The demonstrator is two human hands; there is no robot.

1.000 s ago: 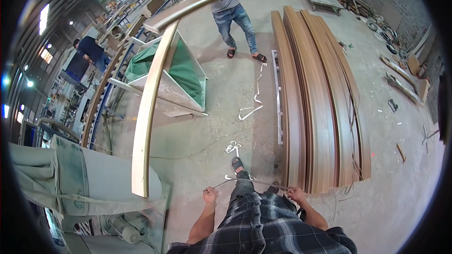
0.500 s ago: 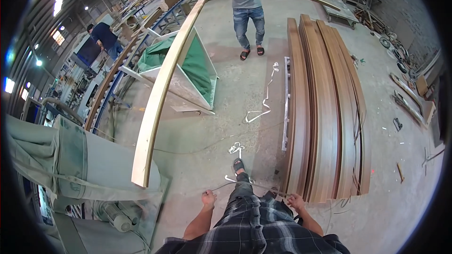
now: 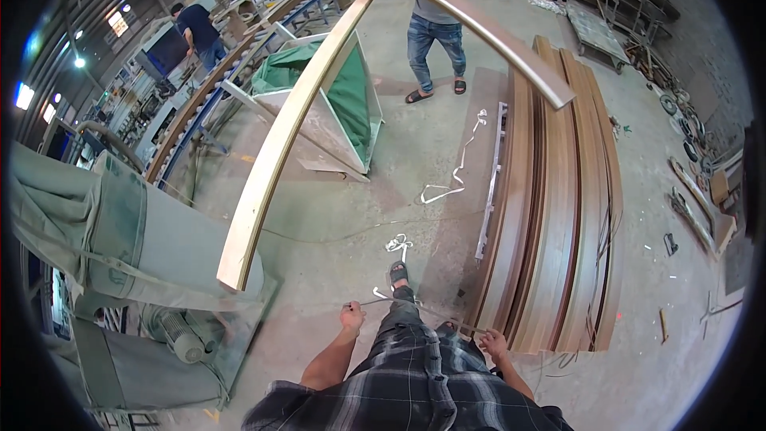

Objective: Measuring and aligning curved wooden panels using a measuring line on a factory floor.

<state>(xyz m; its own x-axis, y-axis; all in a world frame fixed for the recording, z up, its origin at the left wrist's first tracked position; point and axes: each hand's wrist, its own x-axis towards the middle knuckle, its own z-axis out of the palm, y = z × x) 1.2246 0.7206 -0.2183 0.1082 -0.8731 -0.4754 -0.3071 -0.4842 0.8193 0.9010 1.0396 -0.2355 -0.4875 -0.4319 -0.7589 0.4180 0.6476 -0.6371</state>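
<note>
A thin dark strap [image 3: 435,316] runs in front of my legs, with one end in my left hand [image 3: 352,316] and the other in my right hand [image 3: 494,344]. Both hands are closed on it. Just beyond my right hand lies the near end of a stack of long brown planks [image 3: 550,239], in rows side by side. A co-worker [image 3: 437,20] in a grey shirt and jeans holds another long brown plank [image 3: 499,41]. Its near end hangs over the far part of the stack.
A pale wooden board [image 3: 291,132] slants across a white-framed bin [image 3: 369,116] lined with green cloth. Grey machinery with a motor [image 3: 182,337] stands at left. White strapping [image 3: 459,168] lies on the floor. Another person [image 3: 198,30] works by a roller conveyor; debris lines the right wall.
The co-worker's plank has swung round, its near end coming down over the stack. The co-worker has turned and shifted their feet. My hands still hold the strap.
</note>
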